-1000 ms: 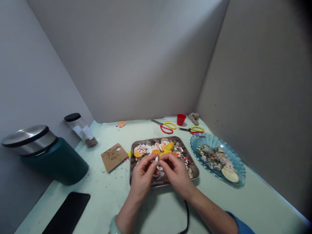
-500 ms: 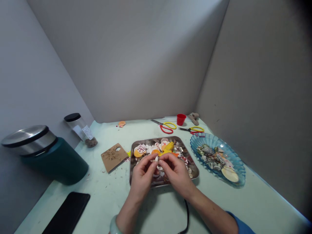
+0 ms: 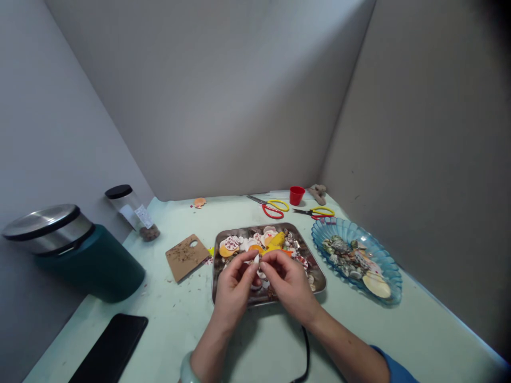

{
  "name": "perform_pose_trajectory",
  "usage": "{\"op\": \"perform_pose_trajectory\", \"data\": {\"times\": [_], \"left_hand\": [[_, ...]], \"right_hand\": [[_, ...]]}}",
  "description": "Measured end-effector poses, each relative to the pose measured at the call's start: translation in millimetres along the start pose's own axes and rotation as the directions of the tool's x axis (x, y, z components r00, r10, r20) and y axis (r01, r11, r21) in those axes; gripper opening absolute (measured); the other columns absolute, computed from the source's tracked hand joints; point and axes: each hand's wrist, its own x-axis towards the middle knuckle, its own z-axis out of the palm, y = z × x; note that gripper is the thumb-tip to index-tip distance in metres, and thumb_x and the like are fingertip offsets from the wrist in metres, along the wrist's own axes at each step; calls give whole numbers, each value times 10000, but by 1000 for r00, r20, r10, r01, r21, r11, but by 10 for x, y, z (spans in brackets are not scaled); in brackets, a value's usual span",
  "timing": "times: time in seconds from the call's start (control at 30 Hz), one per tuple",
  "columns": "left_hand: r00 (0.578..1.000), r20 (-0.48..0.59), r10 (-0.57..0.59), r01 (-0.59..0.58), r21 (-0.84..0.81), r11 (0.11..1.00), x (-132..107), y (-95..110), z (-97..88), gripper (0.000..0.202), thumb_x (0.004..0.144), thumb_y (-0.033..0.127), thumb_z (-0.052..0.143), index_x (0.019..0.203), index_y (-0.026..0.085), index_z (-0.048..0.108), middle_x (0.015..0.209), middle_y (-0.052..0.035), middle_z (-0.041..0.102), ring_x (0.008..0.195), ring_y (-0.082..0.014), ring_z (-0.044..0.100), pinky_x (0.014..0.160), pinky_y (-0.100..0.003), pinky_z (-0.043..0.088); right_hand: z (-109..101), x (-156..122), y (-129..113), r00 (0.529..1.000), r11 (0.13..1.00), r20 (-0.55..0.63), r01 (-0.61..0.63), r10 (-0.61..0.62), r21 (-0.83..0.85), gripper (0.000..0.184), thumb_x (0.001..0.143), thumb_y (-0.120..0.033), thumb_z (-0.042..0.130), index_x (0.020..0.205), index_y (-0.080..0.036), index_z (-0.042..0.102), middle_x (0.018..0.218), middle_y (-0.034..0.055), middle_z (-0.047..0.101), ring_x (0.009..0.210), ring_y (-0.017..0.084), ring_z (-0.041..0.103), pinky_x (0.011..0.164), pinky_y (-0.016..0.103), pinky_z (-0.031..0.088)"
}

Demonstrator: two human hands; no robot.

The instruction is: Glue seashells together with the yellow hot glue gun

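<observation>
Over the near part of a metal tray (image 3: pixel 320 282), my left hand (image 3: pixel 233 284) pinches a small white pointed piece (image 3: pixel 256 259), like a bit of shell, between thumb and fingers. My right hand (image 3: pixel 289 284) is closed in a pinch right beside it, its fingertips close to the piece. Whether those fingertips also grip something is too small to tell. Inside the tray lie several pale and orange shells (image 3: pixel 230 243), some speckled dark red, and a yellow object (image 3: pixel 277 240). Both hands cover the tray's near middle.
A blue scalloped dish (image 3: pixel 319 234) of shells and bits stands right. Behind are red-and-yellow scissors (image 3: pixel 272 210), similar pliers-like cutters (image 3: pixel 315 213) and a red cup (image 3: pixel 296 196). Leftward are a brown card (image 3: pixel 181 266), a clear jar (image 3: pixel 133 213), a green flask (image 3: pixel 91 266) and a black flat object (image 3: pixel 112 348).
</observation>
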Motion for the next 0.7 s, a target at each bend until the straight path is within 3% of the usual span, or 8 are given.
{"op": "perform_pose_trajectory", "data": {"times": [0.7], "left_hand": [[1000,4,18,-18,6,1000,8,14,5,310,779,323,662,1030,141,661,647,0,631,567,-120,571,554,-221,475]], "right_hand": [[12,14,-22,1000,999,-1,4,-4,-44,101,862,-230,539,774,-195,574,665,-17,595,570,129,557,536,219,433]]}}
